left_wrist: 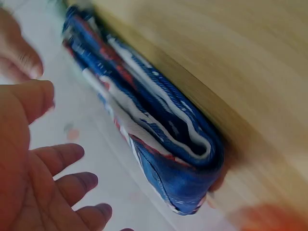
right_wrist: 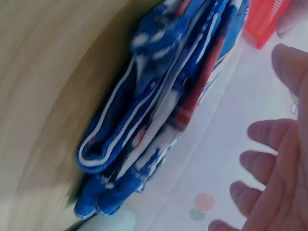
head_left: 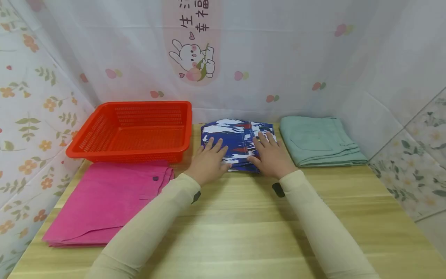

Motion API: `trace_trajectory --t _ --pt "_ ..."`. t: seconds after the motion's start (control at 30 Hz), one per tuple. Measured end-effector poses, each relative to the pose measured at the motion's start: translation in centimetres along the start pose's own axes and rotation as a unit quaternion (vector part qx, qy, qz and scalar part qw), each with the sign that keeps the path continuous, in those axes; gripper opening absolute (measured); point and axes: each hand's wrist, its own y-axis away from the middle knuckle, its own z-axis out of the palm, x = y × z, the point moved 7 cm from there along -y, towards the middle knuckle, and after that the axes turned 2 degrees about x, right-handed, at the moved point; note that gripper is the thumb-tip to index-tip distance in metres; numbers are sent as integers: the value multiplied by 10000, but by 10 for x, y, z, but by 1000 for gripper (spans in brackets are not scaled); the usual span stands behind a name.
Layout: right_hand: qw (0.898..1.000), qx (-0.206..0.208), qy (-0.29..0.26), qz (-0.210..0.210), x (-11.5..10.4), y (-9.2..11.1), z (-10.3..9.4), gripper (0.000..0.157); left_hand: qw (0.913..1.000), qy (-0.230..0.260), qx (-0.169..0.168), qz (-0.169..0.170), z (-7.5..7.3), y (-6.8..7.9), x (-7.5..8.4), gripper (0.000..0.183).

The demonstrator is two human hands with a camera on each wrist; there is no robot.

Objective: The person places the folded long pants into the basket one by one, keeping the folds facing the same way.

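A folded blue, white and red patterned denim garment [head_left: 238, 135] lies on the table at the back middle. Its stacked layers show edge-on in the left wrist view [left_wrist: 144, 106] and the right wrist view [right_wrist: 154, 110]. My left hand [head_left: 208, 162] is over its near left corner, fingers spread and nearly straight. Over the right part is my right hand [head_left: 271, 157], its fingers likewise spread. Both wrist views show a gap between the palms and the cloth, and neither hand grips anything.
To the left stands a red plastic basket [head_left: 129, 156], with a folded pink garment [head_left: 115, 201] in front of it. A folded pale green garment [head_left: 310, 135] lies at the back right. Printed cloth curtains [head_left: 278, 50] border the wooden table [head_left: 237, 232].
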Motion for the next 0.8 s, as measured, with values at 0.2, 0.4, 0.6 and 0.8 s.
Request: trace_trajectory --t 0.2,0.4,0.6,0.8 --pt "9989 -179 -424 -79 23 -12 5 75 9991 139 -268 299 3 -14 -5 68" --pt "9931 -345 -1124 38 50 -26 12 71 9996 239 -38 167 3 -33 -22 63" --pt "9842 -582 -1548 630 73 -36 24 70 9977 535 -360 -208 10 -46 -27 71" --pt "9742 -852 -1837 998 80 -41 33 73 9959 502 -622 -431 13 -53 -27 74"
